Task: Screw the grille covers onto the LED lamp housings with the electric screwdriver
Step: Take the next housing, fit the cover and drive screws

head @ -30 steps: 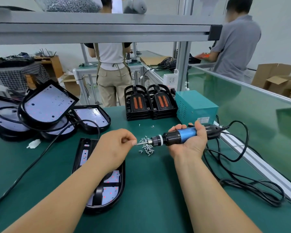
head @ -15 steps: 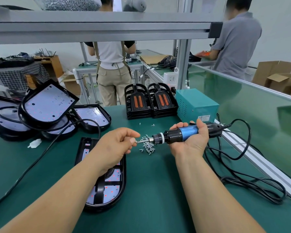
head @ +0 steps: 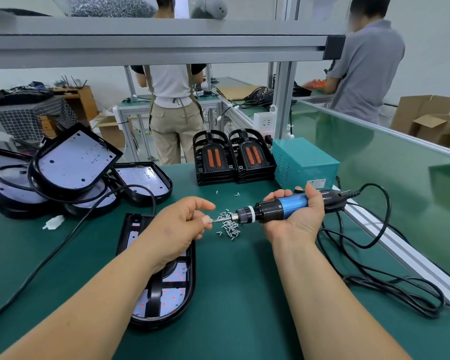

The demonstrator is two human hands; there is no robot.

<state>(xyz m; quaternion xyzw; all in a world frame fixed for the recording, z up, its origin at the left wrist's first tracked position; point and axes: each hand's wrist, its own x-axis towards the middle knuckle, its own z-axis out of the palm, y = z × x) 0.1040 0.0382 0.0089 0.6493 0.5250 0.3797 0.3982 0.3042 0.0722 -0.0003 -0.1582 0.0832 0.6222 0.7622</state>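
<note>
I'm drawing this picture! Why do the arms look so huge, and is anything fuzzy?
Head view: the wide-angle lens stretches the forearms near the bottom edge and tilts the aluminium post; the electric screwdriver and screw pile look sharp; the grey-shirted worker has a blurred head; light is soft and even, with faint shadows.

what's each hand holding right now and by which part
Right hand grips the electric screwdriver around its blue barrel. Left hand pinches what looks like a small screw at the screwdriver's tip.
</note>
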